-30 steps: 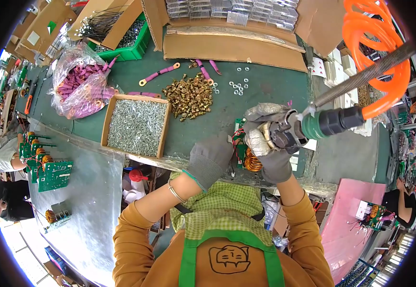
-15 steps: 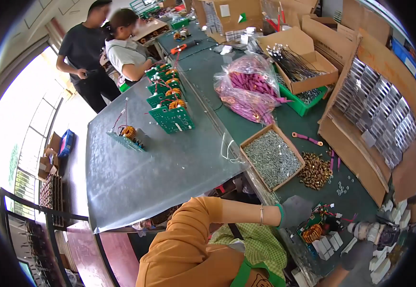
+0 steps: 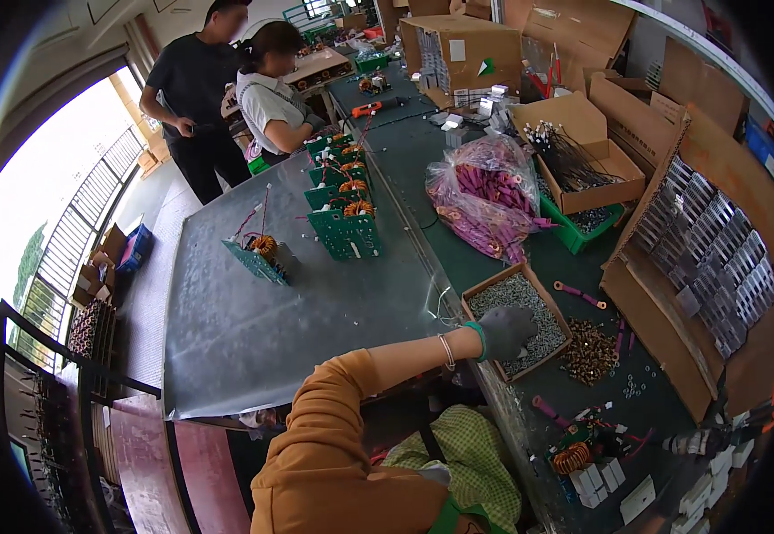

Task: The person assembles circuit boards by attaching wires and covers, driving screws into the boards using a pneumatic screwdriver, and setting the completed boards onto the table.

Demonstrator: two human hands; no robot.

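At about four o'clock in the head view, on a long green workbench (image 3: pixel 494 258), the person's left hand (image 3: pixel 504 331), in a grey knit glove, rests palm down inside a shallow cardboard box of small silver screws (image 3: pixel 529 303); its fingers look loosely curled into the pile, though whether they pinch any screws cannot be told. The right hand is out of sight. The screws are tiny, hard, shiny metal, light singly and likely to slip, so best pinched at the fingertips or scooped. At three o'clock of the box lies a loose heap of brass nuts (image 3: pixel 590 349). At twelve o'clock sits a crinkled clear bag of pink wires (image 3: pixel 485 200). Green circuit boards (image 3: pixel 347 233) stand on a grey metal sheet (image 3: pixel 253 329).
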